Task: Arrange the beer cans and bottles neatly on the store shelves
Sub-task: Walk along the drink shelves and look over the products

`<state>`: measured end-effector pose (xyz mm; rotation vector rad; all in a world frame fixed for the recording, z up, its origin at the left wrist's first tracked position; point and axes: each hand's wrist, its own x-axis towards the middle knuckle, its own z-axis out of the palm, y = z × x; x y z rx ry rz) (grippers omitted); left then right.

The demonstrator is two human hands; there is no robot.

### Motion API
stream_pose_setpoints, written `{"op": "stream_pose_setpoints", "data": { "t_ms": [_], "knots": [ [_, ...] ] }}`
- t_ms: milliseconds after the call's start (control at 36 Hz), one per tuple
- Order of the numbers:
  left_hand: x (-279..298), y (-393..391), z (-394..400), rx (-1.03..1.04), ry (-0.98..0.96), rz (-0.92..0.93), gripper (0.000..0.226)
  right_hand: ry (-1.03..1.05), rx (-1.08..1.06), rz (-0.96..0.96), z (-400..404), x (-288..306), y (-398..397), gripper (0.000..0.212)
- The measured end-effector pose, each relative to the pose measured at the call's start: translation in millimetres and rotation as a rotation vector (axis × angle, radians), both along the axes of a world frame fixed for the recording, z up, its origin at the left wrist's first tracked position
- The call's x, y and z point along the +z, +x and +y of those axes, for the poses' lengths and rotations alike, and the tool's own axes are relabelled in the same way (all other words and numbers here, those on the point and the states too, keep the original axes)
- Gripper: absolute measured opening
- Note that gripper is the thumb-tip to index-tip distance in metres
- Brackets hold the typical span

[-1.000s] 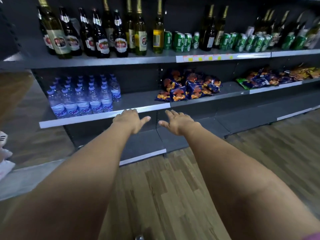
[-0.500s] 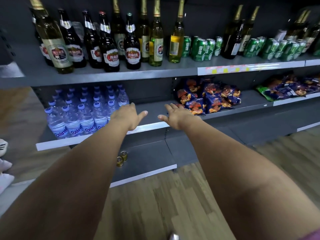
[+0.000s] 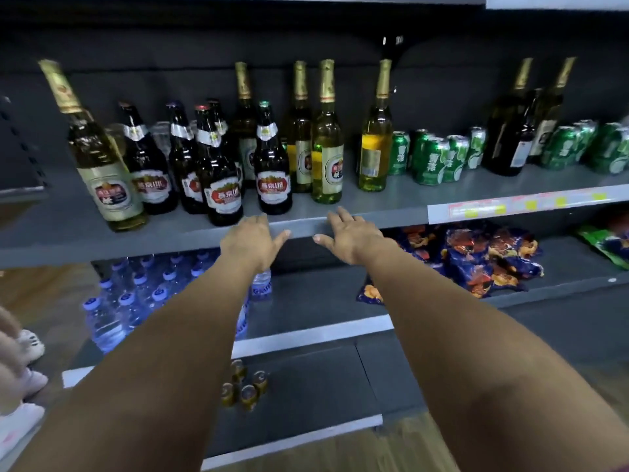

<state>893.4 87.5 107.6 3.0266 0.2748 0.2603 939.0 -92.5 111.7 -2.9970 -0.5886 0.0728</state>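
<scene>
- Nearest us, well below the top shelf (image 3: pixel 306 226), small gold cans (image 3: pixel 245 386) stand clustered on the bottom shelf.
- One level under the top shelf we see water bottles (image 3: pixel 136 301) to the left and snack bags (image 3: pixel 483 257) to the right.
- At the top shelf's front edge our left hand (image 3: pixel 250 240) and right hand (image 3: pixel 350 235) reach out side by side, fingers spread flat, holding nothing.
- On the top shelf, beer bottles (image 3: pixel 272 158) stand just behind our hands, unevenly grouped.
- Farther right along it sit green cans (image 3: pixel 435 158).
</scene>
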Motion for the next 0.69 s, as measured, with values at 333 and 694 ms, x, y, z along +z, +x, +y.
{"op": "stream_pose_setpoints", "data": {
  "t_ms": [333,694],
  "knots": [
    [16.8,61.1,6.5,0.101,-0.075,-0.724,0.055,0.252,0.130,-0.210,34.2,26.5,72.9,0.067],
    [21.5,86.8,59.9,0.444,-0.523,-0.736,0.099,0.518,0.045,-0.145,96.2,36.0,95.3,0.088]
  ]
}}
